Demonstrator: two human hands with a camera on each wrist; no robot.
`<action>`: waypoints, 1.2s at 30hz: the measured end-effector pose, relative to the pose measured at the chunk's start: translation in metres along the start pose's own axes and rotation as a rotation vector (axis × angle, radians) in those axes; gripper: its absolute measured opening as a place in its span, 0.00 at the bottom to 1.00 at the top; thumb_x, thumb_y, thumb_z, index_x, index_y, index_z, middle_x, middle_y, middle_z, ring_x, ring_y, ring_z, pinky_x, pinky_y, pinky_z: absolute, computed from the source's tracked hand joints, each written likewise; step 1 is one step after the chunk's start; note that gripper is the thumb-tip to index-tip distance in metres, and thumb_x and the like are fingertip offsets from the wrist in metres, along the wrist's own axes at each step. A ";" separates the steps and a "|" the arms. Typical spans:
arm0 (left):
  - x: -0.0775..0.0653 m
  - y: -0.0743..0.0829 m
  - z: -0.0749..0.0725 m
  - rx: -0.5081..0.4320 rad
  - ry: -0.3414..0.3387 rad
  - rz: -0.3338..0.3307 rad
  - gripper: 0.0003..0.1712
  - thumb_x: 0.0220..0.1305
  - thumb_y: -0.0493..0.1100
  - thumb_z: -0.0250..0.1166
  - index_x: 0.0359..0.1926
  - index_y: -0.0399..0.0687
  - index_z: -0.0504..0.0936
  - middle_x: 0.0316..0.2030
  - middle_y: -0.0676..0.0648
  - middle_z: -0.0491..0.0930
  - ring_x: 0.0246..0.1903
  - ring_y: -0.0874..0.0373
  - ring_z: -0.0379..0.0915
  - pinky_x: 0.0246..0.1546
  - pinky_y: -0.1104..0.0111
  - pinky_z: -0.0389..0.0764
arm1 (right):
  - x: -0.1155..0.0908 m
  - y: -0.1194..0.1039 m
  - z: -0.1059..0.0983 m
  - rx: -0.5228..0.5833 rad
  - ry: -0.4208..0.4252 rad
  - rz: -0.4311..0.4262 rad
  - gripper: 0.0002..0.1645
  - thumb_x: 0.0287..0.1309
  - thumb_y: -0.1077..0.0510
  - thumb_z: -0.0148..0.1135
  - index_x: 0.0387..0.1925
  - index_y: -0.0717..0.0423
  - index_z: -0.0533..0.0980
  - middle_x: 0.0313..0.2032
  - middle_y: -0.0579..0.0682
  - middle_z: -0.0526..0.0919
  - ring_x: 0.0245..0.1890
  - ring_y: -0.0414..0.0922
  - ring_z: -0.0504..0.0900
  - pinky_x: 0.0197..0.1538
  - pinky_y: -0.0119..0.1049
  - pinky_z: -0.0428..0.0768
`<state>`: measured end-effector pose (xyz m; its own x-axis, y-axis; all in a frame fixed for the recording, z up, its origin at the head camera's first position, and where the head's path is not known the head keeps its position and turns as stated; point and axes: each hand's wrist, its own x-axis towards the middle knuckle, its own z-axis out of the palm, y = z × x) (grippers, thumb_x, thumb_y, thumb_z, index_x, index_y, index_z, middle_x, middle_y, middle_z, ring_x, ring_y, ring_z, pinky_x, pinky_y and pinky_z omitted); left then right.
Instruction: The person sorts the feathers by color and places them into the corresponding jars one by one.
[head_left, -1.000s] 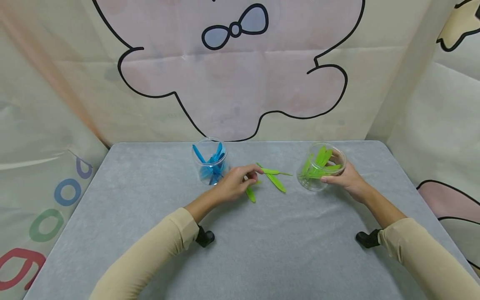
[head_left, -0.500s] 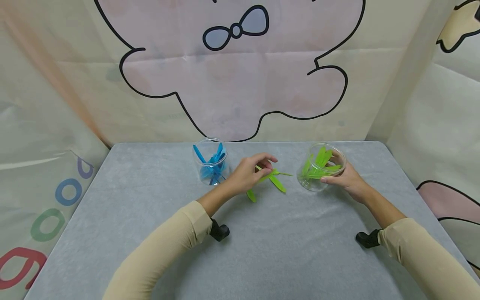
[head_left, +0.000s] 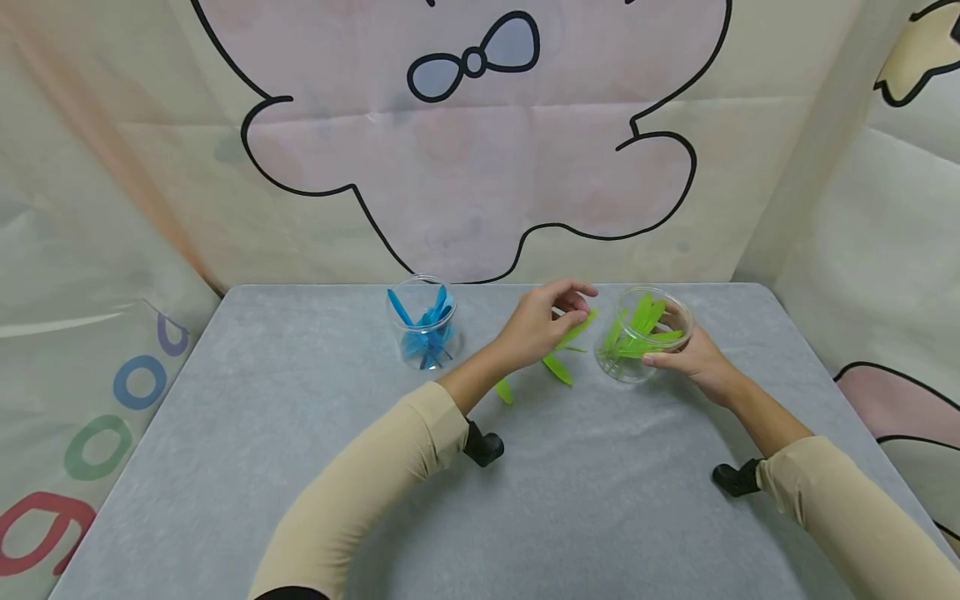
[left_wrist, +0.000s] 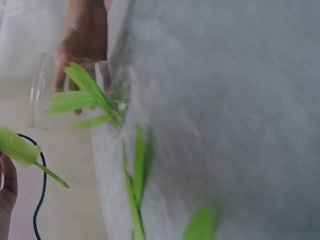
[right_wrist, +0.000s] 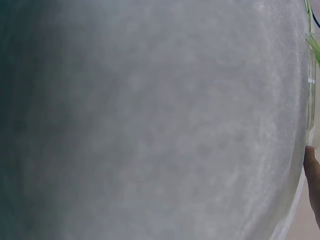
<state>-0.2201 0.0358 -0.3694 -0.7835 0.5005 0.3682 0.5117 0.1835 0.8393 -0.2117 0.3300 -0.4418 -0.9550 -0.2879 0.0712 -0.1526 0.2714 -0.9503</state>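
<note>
My left hand point(head_left: 536, 329) pinches a green feather point(left_wrist: 17, 146) by thumb and fingertips, its thin quill pointing away from the hand in the left wrist view. It hovers just left of a clear plastic cup point(head_left: 622, 372) that holds several green feathers point(head_left: 645, 321). My right hand point(head_left: 697, 358) grips this cup from its right side, thumb in front. Loose green feathers lie on the table below my left hand, one point(head_left: 558, 369) nearer the cup and another point(head_left: 503, 391) farther left. At the right wrist view's edge, only the thumb point(right_wrist: 312, 172) and a sliver of cup show.
A second clear cup point(head_left: 407, 354) with several blue feathers point(head_left: 429, 329) stands to the left, near the table's back edge. Grey cloth covers the table point(head_left: 570, 517). A printed fabric wall point(head_left: 450, 175) rises directly behind it.
My left hand has picked up a green feather near the blue feathers' cup and carried it right, toward the green feathers' cup. My right hand has stayed in place on the cup.
</note>
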 end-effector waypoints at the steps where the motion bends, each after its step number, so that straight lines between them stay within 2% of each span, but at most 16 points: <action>1: 0.003 0.001 0.002 -0.006 0.007 0.005 0.15 0.68 0.32 0.63 0.54 0.42 0.80 0.38 0.48 0.82 0.38 0.63 0.79 0.41 0.75 0.79 | 0.000 0.000 0.000 0.003 0.002 -0.001 0.55 0.55 0.72 0.69 0.76 0.53 0.50 0.69 0.59 0.61 0.56 0.32 0.73 0.53 0.21 0.74; 9: 0.025 0.015 0.013 -0.044 0.067 0.026 0.14 0.67 0.31 0.64 0.53 0.41 0.81 0.37 0.48 0.84 0.36 0.63 0.78 0.35 0.74 0.78 | 0.000 0.000 0.000 0.020 0.009 -0.017 0.54 0.53 0.74 0.68 0.76 0.55 0.50 0.68 0.57 0.62 0.56 0.33 0.74 0.52 0.22 0.74; 15: 0.036 0.023 0.021 -0.075 0.093 0.044 0.13 0.67 0.30 0.63 0.52 0.39 0.81 0.37 0.46 0.84 0.36 0.62 0.78 0.38 0.73 0.79 | 0.000 0.001 -0.001 0.029 0.002 -0.015 0.54 0.54 0.74 0.68 0.76 0.56 0.50 0.68 0.57 0.62 0.56 0.33 0.74 0.52 0.21 0.74; 22: 0.048 0.029 0.032 -0.107 0.133 0.051 0.13 0.67 0.31 0.63 0.52 0.39 0.81 0.38 0.45 0.84 0.36 0.63 0.79 0.39 0.76 0.79 | 0.001 0.003 -0.002 0.049 0.001 -0.032 0.54 0.54 0.75 0.67 0.76 0.56 0.50 0.67 0.55 0.63 0.56 0.34 0.74 0.53 0.22 0.74; 29: 0.060 0.037 0.042 -0.126 0.163 0.074 0.13 0.67 0.31 0.63 0.51 0.39 0.81 0.39 0.44 0.85 0.36 0.63 0.79 0.41 0.77 0.79 | 0.000 0.002 -0.002 0.037 -0.001 -0.013 0.54 0.55 0.73 0.67 0.76 0.55 0.49 0.68 0.59 0.61 0.56 0.33 0.74 0.54 0.22 0.74; 36: 0.068 0.038 0.049 -0.125 0.222 0.078 0.12 0.66 0.30 0.64 0.50 0.38 0.82 0.39 0.44 0.83 0.38 0.63 0.78 0.42 0.80 0.77 | 0.001 0.001 -0.001 0.013 0.003 -0.010 0.54 0.56 0.72 0.67 0.77 0.53 0.49 0.69 0.61 0.61 0.56 0.33 0.74 0.54 0.21 0.73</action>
<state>-0.2365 0.1180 -0.3317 -0.8088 0.3089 0.5005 0.5365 0.0386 0.8430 -0.2135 0.3311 -0.4424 -0.9541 -0.2883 0.0816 -0.1590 0.2563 -0.9534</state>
